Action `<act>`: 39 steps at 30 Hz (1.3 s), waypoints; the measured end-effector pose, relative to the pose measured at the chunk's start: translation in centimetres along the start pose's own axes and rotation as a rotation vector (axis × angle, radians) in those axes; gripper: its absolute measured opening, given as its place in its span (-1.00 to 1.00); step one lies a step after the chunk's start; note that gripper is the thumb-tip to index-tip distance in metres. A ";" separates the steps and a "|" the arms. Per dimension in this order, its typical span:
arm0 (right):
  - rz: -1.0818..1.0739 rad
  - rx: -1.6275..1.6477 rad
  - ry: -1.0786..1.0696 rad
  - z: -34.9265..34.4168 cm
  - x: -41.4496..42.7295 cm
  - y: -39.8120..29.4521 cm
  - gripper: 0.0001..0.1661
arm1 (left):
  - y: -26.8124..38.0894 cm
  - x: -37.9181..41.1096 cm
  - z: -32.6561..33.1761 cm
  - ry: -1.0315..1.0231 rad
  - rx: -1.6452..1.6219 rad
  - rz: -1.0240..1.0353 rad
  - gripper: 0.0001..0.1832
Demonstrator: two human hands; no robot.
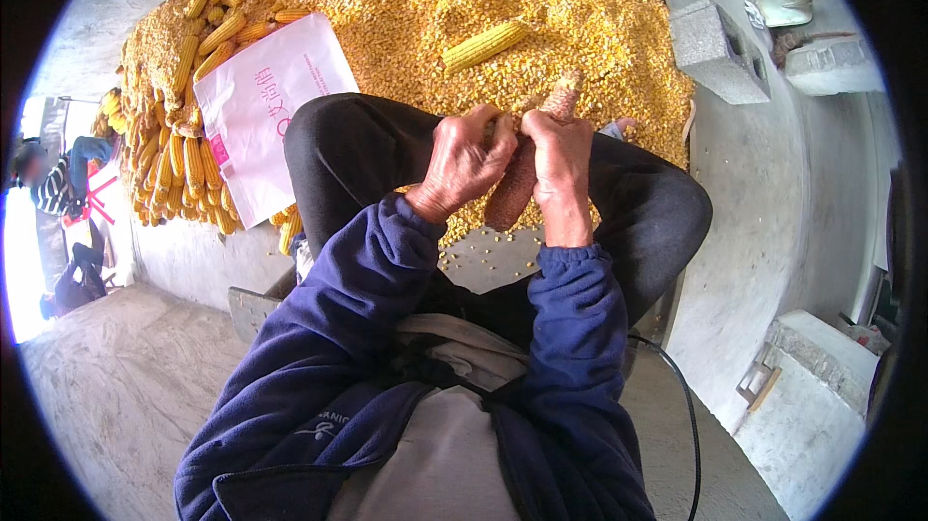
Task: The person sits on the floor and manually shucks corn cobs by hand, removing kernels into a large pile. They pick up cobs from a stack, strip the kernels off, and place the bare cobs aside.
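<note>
My right hand is wrapped around a mostly stripped corn cob, whose pale tip points away from me. A bare reddish cob length shows below, between my hands; my grip hides whether it is the same cob. Against it presses my left hand, its fingers curled around a yellowish-brown piece, apparently corn cob, mostly hidden. Both hands are above my spread knees. Loose corn kernels form a wide heap before me, and a full yellow ear of corn lies on it.
Unshelled ears are piled at the left, partly under a pink-white printed bag. Concrete blocks and a metal shovel head lie right. A black cable runs beside me. Another person is at far left.
</note>
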State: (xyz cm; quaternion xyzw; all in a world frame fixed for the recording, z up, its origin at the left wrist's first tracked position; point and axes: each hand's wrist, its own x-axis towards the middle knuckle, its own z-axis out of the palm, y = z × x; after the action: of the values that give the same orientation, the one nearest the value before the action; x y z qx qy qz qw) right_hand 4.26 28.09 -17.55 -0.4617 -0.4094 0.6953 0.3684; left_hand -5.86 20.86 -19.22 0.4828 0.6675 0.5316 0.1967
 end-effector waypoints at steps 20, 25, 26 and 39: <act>-0.135 -0.350 -0.037 -1.6 1.2 0.9 -0.71 | -0.1 -0.1 -0.1 0.069 0.293 0.247 -0.80; -0.228 -0.350 0.084 -0.2 0.3 0.8 -0.70 | 0.0 -0.6 0.2 0.044 0.345 0.279 -0.79; -0.241 -0.342 0.108 -0.2 0.3 1.2 -0.71 | 0.0 -0.6 0.3 0.040 0.325 0.268 -0.79; -0.387 -0.257 0.215 0.9 -0.4 2.9 -0.73 | 0.7 0.6 -1.4 -0.047 -0.223 -0.340 -0.67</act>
State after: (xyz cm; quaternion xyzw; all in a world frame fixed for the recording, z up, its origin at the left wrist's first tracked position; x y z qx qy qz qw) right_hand 3.16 26.46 -19.83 -0.4891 -0.5334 0.5013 0.4743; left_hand -6.93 20.64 -17.91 0.3506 0.6717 0.5500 0.3512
